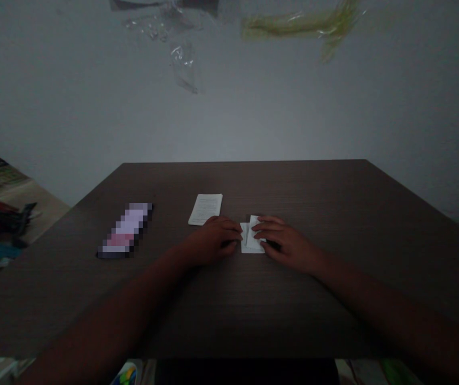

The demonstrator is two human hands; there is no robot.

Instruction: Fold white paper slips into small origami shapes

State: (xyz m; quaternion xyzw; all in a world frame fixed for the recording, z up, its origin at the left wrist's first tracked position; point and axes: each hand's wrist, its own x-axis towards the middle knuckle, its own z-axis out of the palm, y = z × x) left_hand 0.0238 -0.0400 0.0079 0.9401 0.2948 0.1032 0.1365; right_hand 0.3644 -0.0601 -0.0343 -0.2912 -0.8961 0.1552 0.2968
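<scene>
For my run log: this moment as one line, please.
left hand: on folded white paper | right hand: on same paper | nearby: printed sheet

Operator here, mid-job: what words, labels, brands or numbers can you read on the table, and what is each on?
Nothing can be read.
White rectangular paper sheet: printed lines, too small to read.
Pink-and-white oblong item: pixelated, unreadable.
Folded white paper between the left hand and right hand: no readable marks.

folded sheet (pixel 252 235): matt white paper | tabletop (pixel 245 182): smooth dark wood-grain finish | printed sheet (pixel 205 209): matt paper
</scene>
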